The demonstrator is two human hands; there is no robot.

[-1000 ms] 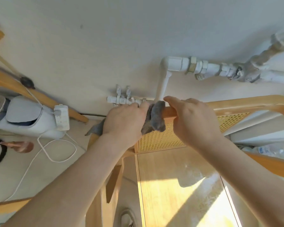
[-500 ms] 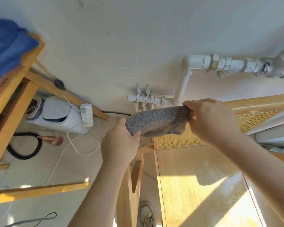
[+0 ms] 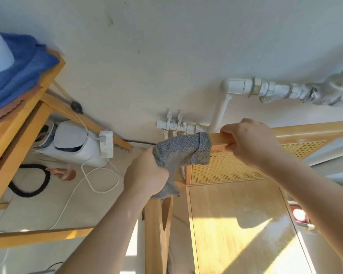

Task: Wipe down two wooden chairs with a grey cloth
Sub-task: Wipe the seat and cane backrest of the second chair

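"Up at the wooden chair [image 3: 232,204], along its top rail [image 3: 313,130], who has hold of what?"

"The person's right hand [image 3: 249,143] grips the rail, fingers curled round its front edge. The grey cloth [image 3: 182,151] is wrapped over the rail's left end, just beside that hand. It trails down the corner post into the left hand [image 3: 147,175], which clenches its lower part."

"How much room along that edge?"

"Past the right hand the rail runs on as bare wood to the picture's side. Behind it the wall [image 3: 166,56] is near — white pipes [image 3: 222,109] and a valve block [image 3: 172,125] sit just behind the cloth. Below, the perforated back panel [image 3: 236,167] and the sunlit seat [image 3: 246,244] lie uncovered."

"And leftward?"

"Floor [image 3: 38,210], with a white appliance [image 3: 71,143], a power strip [image 3: 106,143] against it, a looping white cable [image 3: 99,180] and a black hose loop [image 3: 32,186] — then a wooden frame [image 3: 24,115] whose top carries a folded blue cloth [image 3: 14,76]."
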